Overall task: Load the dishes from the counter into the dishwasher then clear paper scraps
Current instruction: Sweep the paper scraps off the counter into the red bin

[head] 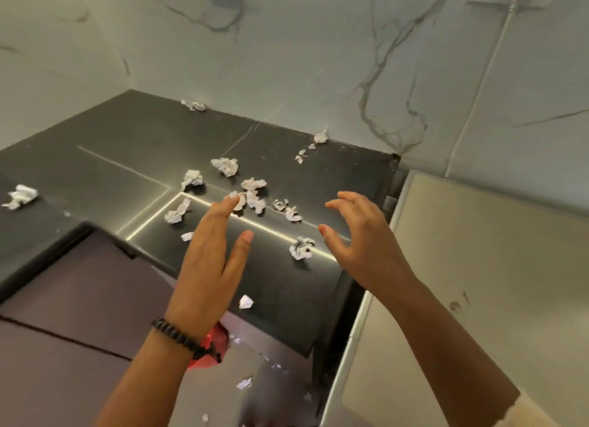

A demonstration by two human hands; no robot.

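Observation:
Several crumpled white paper scraps lie scattered on the black counter [127, 139]. A cluster of scraps [253, 197] sits just beyond my fingertips, with one scrap [301, 248] between my hands and a small one [246, 301] near the front edge. My left hand [212, 260] hovers over the counter with fingers straight, its fingertips at the cluster. My right hand [357, 235] hangs above the counter to the right, fingers spread and loosely bent, holding nothing. No dishes or dishwasher are in view.
More scraps lie at the far left [20, 196], by the back wall [194, 105] and on the floor [244, 382]. A red object [215, 339] shows below my left wrist. A pale appliance top [478, 267] adjoins the counter on the right. Marble walls close the corner.

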